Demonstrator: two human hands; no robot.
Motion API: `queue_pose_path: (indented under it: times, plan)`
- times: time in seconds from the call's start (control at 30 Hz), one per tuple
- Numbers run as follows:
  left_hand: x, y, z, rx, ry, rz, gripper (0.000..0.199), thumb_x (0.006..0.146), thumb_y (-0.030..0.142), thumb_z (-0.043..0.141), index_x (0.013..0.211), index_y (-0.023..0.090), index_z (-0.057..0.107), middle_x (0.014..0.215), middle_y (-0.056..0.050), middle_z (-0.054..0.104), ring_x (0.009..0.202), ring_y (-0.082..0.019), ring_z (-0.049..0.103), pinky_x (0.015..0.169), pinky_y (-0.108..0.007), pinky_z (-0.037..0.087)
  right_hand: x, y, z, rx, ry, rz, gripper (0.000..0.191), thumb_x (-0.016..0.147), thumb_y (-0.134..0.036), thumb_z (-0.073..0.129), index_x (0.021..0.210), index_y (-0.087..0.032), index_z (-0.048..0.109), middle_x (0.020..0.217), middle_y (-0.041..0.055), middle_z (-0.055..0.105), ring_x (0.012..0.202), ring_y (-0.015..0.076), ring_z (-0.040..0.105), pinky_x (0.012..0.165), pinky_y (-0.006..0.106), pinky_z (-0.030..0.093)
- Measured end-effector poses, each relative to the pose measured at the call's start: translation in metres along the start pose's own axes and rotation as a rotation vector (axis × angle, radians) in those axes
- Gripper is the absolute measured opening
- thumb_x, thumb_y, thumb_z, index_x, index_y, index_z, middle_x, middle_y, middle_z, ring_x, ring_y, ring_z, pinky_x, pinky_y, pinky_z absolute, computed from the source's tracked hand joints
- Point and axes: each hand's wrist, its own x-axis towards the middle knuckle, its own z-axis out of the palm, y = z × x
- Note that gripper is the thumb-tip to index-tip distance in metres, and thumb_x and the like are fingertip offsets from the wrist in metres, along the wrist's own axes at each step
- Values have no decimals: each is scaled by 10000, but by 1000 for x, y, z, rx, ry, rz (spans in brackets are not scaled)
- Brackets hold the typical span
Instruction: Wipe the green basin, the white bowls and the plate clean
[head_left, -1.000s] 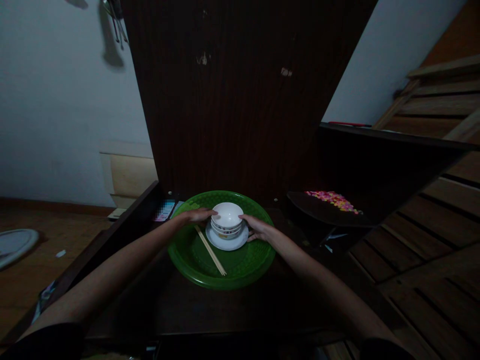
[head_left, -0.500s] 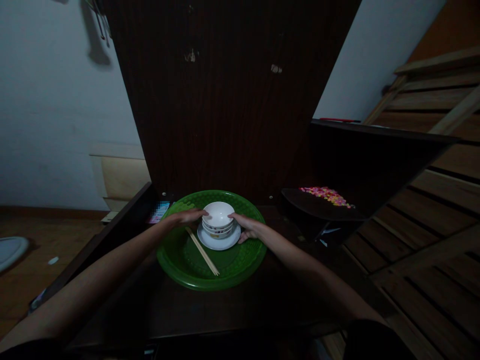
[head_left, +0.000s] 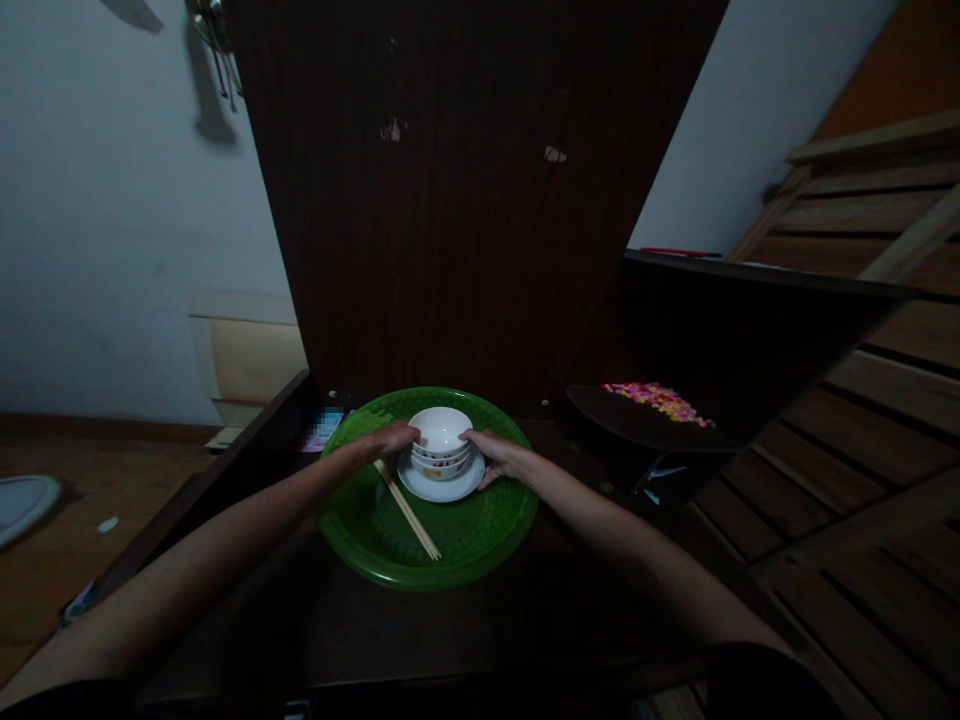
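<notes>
A stack of white bowls [head_left: 441, 464] with small floral patterns stands on a white plate [head_left: 441, 493] inside a green plastic basin [head_left: 426, 578]. My left hand [head_left: 397, 436] grips the stack from the left, its thumb at the top bowl's rim. From the right, my right hand [head_left: 496, 453] holds the same stack, thumb on the rim and fingers lower down near the plate. The far-side fingers of my left hand are partly hidden. To the left of the plate, pale wooden chopsticks [head_left: 409, 512] lie slanted in the basin.
The basin sits on a dark wooden table [head_left: 360, 635] against a tall dark panel [head_left: 465, 250]. A printed card [head_left: 322, 428] lies behind it at the left. On the right, a small shelf [head_left: 600, 410] bears pink and yellow pieces [head_left: 660, 400]; wooden slats [head_left: 877, 420] stand beyond.
The whole view has shifted slightly, so everything sits a little lower and to the right. Both hands stay at the bowls; the left fingers look more curled.
</notes>
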Motion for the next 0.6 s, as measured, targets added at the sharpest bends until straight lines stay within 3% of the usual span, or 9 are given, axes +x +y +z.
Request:
queue_pose_path:
  times: [0.23,0.43,0.6]
  plan:
    - [-18,29,-18,-5,23,66,486,796,232,548,1272,136,570,1207,-166,692,982,-308,682,577,-282,555,-25,-31,-10,-103,-34,-50,377,991,-407,451,1274,-161,492,955,115,673,606,182,661,409,311,582]
    - [-28,72,-36,-1,-12,145,535,808,303,540,1315,131,535,1200,-174,697,943,-303,695,613,-301,573,-49,-68,-37,-157,32,-143,349,986,-413,450,1222,-167,529,975,117,677,677,189,670,504,338,614]
    - [-18,116,-38,8,10,191,507,847,291,527,1321,108,526,1175,-179,698,954,-328,691,671,-353,584,-70,-88,-67,-147,98,-172,391,997,-452,426,1207,-152,565,902,116,682,672,212,665,575,384,608]
